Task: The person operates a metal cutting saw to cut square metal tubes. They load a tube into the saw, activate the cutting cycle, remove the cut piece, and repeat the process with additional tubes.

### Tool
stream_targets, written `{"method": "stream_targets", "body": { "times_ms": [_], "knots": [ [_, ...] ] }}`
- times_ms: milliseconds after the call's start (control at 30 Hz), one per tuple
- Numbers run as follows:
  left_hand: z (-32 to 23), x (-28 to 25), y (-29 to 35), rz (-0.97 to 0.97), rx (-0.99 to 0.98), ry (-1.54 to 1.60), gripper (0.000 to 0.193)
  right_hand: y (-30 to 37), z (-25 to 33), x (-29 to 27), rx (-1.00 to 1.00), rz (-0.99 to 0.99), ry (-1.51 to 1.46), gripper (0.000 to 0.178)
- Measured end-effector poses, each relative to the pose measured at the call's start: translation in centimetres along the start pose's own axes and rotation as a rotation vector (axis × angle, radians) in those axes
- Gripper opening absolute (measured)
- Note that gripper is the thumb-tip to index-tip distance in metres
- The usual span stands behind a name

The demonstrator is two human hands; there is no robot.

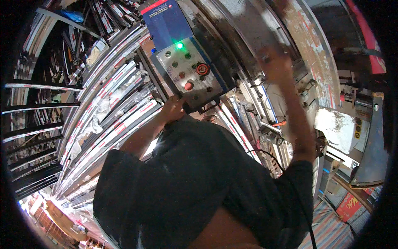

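Note:
A metal control box (192, 72) with several buttons, a lit green lamp (180, 45) and a red round button (202, 69) sits in front of me. My left hand (173, 108) is at its near left corner, fingers bent and closed against the edge. Out to the right, my right hand (274, 62) reaches over the grey metal machine bed (248, 29). Motion smears its fingers, so whether it holds anything is not visible.
Long strips (124, 110) with red and white film lie stacked on the left, beside a rack of dark bars (37, 106). A blue box (168, 23) stands behind the control panel. At right are a worn white plate (336, 128) and a curved grey guard (371, 145). A black cable (269, 154) hangs nearby.

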State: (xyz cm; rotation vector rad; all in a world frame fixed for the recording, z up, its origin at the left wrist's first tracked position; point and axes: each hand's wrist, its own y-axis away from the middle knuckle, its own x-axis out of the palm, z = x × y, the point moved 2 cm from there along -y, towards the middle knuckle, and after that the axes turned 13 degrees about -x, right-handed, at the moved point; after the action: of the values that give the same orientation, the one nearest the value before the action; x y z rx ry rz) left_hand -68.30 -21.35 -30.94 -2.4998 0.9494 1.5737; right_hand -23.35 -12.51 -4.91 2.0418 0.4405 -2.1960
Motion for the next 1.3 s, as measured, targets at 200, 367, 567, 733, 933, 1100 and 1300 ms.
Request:
{"method": "stream_targets", "body": {
  "times_ms": [200,367,567,733,933,1100,1300],
  "knots": [
    [-5.0,-4.0,-1.5,0.170,0.096,-0.039,0.074,11.3,19.5,14.4,-0.007,0.391,-0.603,0.037],
    [-3.5,-0.7,-1.5,0.252,0.083,-0.168,0.078,16.2,22.1,16.0,0.474,0.610,-0.898,0.056],
    [-4.0,-2.0,-1.6,0.261,0.128,-0.169,0.082,15.5,19.7,16.3,0.412,0.387,-0.624,0.058],
    [-3.8,-1.9,-2.4,0.298,0.112,-0.180,0.088,7.2,19.1,18.1,0.118,0.244,-0.310,0.042],
    [-3.3,-1.4,-1.3,0.229,0.135,-0.184,0.106,1.8,19.5,21.0,0.030,0.232,-0.195,0.035],
    [-4.0,-3.9,0.2,0.249,0.102,-0.123,0.108,1.5,19.3,21.1,0.022,0.092,-0.203,0.031],
    [-3.5,-3.6,0.3,0.333,0.120,-0.186,0.109,1.1,18.4,22.6,-0.007,0.038,-0.229,0.031]
  ]
}}
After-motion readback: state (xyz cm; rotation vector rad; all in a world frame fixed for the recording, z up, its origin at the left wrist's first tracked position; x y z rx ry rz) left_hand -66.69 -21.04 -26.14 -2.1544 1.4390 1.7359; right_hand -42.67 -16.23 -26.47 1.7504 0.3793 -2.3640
